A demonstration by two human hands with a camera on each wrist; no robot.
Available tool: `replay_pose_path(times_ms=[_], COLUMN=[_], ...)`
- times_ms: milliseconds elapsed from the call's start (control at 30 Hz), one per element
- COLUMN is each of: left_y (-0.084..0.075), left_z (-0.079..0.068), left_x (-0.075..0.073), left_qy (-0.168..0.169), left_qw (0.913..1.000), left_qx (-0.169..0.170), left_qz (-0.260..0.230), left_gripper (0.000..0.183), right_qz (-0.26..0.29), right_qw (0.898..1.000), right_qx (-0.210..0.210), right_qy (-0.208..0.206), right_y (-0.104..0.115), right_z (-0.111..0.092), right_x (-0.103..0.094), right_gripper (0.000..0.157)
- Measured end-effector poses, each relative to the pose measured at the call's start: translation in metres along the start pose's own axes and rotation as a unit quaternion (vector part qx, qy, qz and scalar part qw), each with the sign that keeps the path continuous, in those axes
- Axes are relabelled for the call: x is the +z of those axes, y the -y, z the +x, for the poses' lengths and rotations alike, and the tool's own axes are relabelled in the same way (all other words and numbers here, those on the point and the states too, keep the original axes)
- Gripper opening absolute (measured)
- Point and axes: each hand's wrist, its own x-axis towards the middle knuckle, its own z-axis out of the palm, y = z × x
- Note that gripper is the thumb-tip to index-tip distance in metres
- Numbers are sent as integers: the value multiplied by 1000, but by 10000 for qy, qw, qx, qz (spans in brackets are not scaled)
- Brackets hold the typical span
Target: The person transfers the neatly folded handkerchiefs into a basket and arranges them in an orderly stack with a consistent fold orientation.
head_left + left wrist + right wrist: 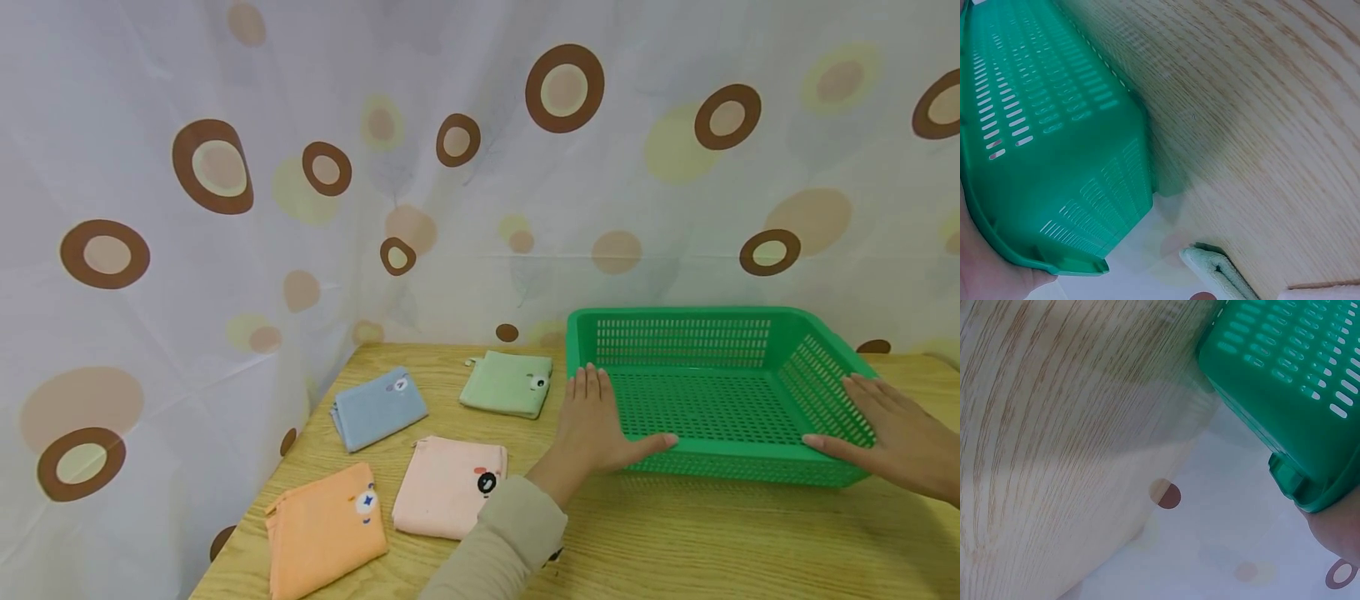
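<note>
Two hands (596,427) on perforated plastic basket (735,450), folded cloths (322,533)

Soft, fairly even light reaches the head view, its source hard to tell, and the pale fabric curtain printed with brown rings (480,50) beyond the hands looks slightly muted. A diffuse shadow darkens the yellowish wood-grained table (720,550) below the right hand (896,433). Both wrist views are cooler and hazier, with softened detail. To the right of the left hand (592,429), its wrist view shows shade and faint reflections beside the perforated green plastic basket (675,313); left of the right hand, a broad soft-edged shadow crosses the wood, paler below.
</note>
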Motion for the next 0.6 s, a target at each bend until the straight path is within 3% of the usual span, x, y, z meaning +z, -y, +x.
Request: replay_pose_path(times_ms=[600], left_y=[-1], left_z=[-1], left_x=[-4], left_qy=[41], left_qw=[10000], left_qx=[-21], left_qz=[14], left_gripper=[107], right_qz=[-53], right_qw=[10000], right_qx=[-17], right_qy=[-53], right_y=[-2], right_z=[1], right_x=[3], right_gripper=[101])
